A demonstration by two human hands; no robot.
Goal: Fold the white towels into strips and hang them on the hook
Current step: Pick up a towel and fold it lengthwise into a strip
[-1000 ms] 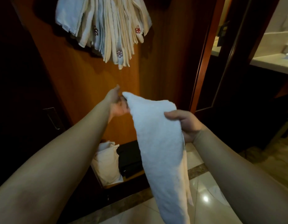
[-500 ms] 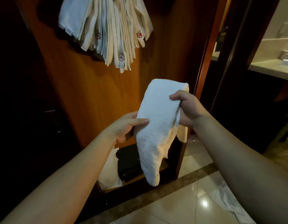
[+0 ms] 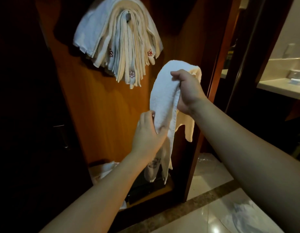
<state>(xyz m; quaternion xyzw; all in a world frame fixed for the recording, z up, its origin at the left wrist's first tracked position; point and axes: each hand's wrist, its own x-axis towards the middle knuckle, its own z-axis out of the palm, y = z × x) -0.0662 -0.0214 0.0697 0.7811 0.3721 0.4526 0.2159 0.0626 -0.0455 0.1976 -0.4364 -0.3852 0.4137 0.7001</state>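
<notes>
A white towel [image 3: 164, 91] folded into a strip hangs doubled over my right hand [image 3: 188, 91], which grips its top bend with curled fingers. My left hand [image 3: 148, 133] grips the strip lower down, its fingers wrapped round the hanging part. The towel's ends dangle below my left wrist, one with an embroidered mark. Up on the wooden panel a metal hook [image 3: 128, 16] carries several folded towels [image 3: 119, 46] fanned out, some with red flower logos. The held towel is below and right of that bundle.
Inside the wardrobe bottom lie a crumpled white cloth [image 3: 104, 170] and a dark box [image 3: 142, 187]. Another white towel [image 3: 243, 214] lies on the shiny tiled floor at the lower right. A door frame [image 3: 218, 64] and a bathroom counter [image 3: 280, 86] stand to the right.
The towel has been raised and doubled over my right hand. My left hand shifted from the strip's edge to gripping its hanging part. The view tilted up, showing the hook.
</notes>
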